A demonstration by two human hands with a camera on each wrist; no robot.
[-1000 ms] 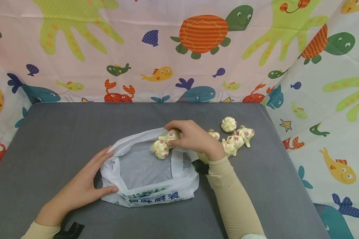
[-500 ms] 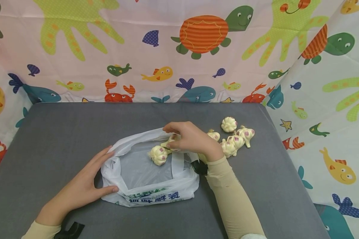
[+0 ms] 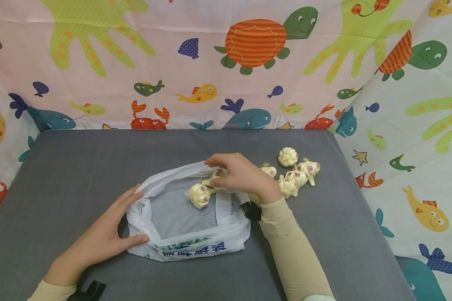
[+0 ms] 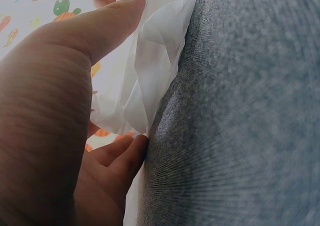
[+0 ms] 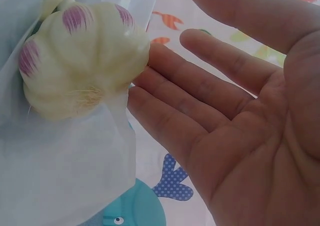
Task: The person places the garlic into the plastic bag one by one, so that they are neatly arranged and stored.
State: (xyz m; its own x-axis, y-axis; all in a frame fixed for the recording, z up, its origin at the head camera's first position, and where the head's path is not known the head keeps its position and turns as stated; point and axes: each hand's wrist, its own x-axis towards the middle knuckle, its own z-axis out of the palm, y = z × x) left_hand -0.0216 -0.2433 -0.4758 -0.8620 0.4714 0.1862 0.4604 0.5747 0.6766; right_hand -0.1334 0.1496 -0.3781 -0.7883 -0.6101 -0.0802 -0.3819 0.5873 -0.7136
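A white plastic bag (image 3: 190, 251) with green and blue print lies on the table, its mouth spread wide. Two garlic bulbs show inside it: one (image 3: 199, 195) in plain sight, the other (image 5: 82, 61) partly under my right hand (image 3: 241, 173). That hand reaches over the bag's right rim. In the right wrist view its fingers are extended, tips against or close beside the purple-streaked bulb, not curled round it. My left hand (image 3: 105, 228) rests against the bag's left end, thumb (image 4: 110, 28) at the front and fingers at the back, spread apart.
Several more garlic bulbs (image 3: 295, 177) lie grouped right of the bag, some partly hidden by my right wrist. One bulb (image 3: 288, 156) sits slightly behind them. The grey table (image 3: 98, 154) is backed by a sea-animal curtain (image 3: 196, 71).
The two bulbs at my right hand have slid a little left and lower inside the bag. My right hand has shifted only slightly; my left hand stays where it was.
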